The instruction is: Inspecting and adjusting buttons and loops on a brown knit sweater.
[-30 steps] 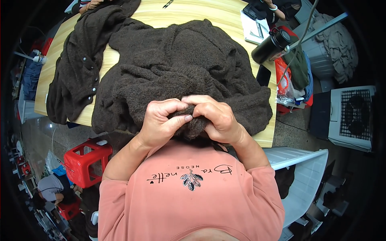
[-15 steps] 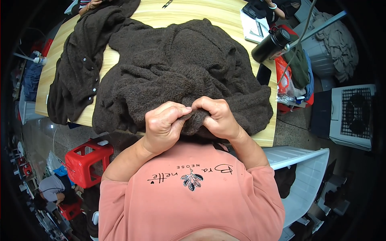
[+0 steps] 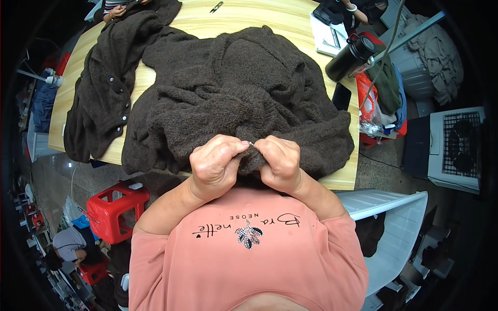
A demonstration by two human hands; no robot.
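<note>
Hands both closed, fingers curled tight. Left hand (image 3: 215, 163) and right hand (image 3: 280, 163) side by side, nearly touching, each pinching the near edge of a brown fleece garment (image 3: 244, 98). Something small and pale between the two thumbs, maybe a needle or button; too small to tell.

Garment spread flat on a wooden table (image 3: 259, 15), just beyond the hands, with the near hem hanging over the table edge toward the body. Looks soft, thick and fluffy, with no stiffness at all; probably bulky but not heavy. Likely to sag and fold wherever not supported, and to stretch a little when pulled. Not slippery, because the pile gives good friction; not fragile either. Best held at the hem or a seam, with a firm pinch, since the loose pile alone can pull out.

Farther left of the hands, a second garment (image 3: 101, 88) with pale buttons. Far to the right, a black bottle (image 3: 350, 57). Below left, a red stool (image 3: 116, 210).
</note>
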